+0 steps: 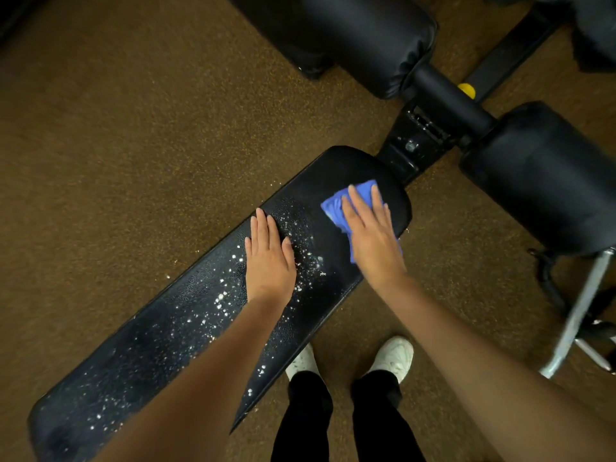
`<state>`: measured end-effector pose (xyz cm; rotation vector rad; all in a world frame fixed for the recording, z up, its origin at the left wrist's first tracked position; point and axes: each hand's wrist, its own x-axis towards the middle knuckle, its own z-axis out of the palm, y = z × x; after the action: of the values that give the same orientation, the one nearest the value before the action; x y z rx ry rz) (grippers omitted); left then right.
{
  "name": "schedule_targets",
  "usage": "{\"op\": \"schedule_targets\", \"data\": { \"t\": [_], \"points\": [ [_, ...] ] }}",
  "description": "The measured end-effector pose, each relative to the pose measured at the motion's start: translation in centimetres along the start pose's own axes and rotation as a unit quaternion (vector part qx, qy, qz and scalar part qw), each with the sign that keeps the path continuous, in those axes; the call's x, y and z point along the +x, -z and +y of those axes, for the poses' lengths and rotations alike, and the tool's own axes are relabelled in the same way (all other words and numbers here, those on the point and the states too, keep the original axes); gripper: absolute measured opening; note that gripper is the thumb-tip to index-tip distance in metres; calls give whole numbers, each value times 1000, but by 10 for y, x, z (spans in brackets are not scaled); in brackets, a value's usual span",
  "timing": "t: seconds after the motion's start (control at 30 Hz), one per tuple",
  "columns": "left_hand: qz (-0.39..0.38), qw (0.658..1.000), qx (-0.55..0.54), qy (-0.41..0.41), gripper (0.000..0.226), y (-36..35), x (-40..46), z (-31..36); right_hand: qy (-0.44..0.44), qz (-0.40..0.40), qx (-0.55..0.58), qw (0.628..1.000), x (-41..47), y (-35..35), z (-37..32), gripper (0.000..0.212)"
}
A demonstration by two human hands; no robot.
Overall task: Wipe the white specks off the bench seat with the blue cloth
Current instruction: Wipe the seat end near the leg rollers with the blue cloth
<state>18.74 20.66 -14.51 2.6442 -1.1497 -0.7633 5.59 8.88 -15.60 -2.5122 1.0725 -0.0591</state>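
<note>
Where the view starts, at the lower edge, two white shoes (395,356) and black trouser legs (376,418) stand on speckled brown rubber flooring (116,161), just beside the near edge of the bench seat (150,355). This seat is a long, rounded black pad with a pebbled vinyl surface, running diagonally from lower left to upper right. White specks (220,300) lie scattered thickly along its lower and middle stretch, thinning toward the far end, which looks dark and smooth. At mid-seat the left hand (269,258) rests flat on the pad, fingers straight and together, holding nothing, with specks just beside it. Further along, the right hand (371,235) presses flat with straight fingers on the blue cloth (336,206), a soft crumpled fold lying on the far end of the seat. Beyond the seat's rounded tip sit a black metal bracket (413,145), cylindrical padded rollers (373,38) and a small yellow knob (466,90).
</note>
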Motion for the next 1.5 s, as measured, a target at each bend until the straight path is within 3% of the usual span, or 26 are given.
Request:
{"op": "schedule_targets", "data": {
  "t": [0.17, 0.3, 0.37, 0.53, 0.77, 0.9, 1.03, 1.1, 1.17, 1.27, 1.33, 1.4, 1.5],
  "points": [
    [9, 1000, 8, -12, 52, -2, 1, -3, -44, 26, 16, 999, 30, -9, -21, 69],
    [12, 999, 30, -4, 53, -4, 0, -2, 90, -5, -1, 996, 11, -15, -25, 78],
    [16, 999, 34, 6, 54, -6, 2, 1, 109, -5, -22, 994, 5, -13, -15, 76],
    [29, 999, 20, 32, 54, -10, 5, 9, -38, 23, -28, 999, 24, 4, 13, 73],
    [37, 998, 44, 18, 64, -15, 6, 3, -75, 45, -1, 996, 82, 5, -5, 69],
    [39, 998, 48, 19, 65, -14, 5, 3, 8, 55, -6, 998, 80, -2, 0, 65],
    [44, 998, 40, 31, 64, -14, 5, 8, 158, -8, -1, 987, 55, -10, -11, 73],
    [37, 998, 32, 35, 56, -12, 6, 9, 176, -30, -9, 984, 45, -3, -4, 80],
    [30, 999, 26, 36, 54, -10, 6, 9, 125, -17, -21, 992, 50, 7, 8, 86],
    [27, 999, 26, 29, 54, -8, 4, 6, 13, 17, -14, 1000, 73, 11, 12, 69],
    [27, 999, 25, 25, 54, -9, 4, 5, -15, 36, 15, 999, 82, 7, 1, 60],
    [29, 999, 26, 24, 54, -11, 5, 4, 24, 40, 29, 999, 79, -1, -7, 62],
    [34, 999, 34, 20, 62, -12, 5, 3, 164, -2, 9, 986, 50, -10, -18, 75]
  ]
}}
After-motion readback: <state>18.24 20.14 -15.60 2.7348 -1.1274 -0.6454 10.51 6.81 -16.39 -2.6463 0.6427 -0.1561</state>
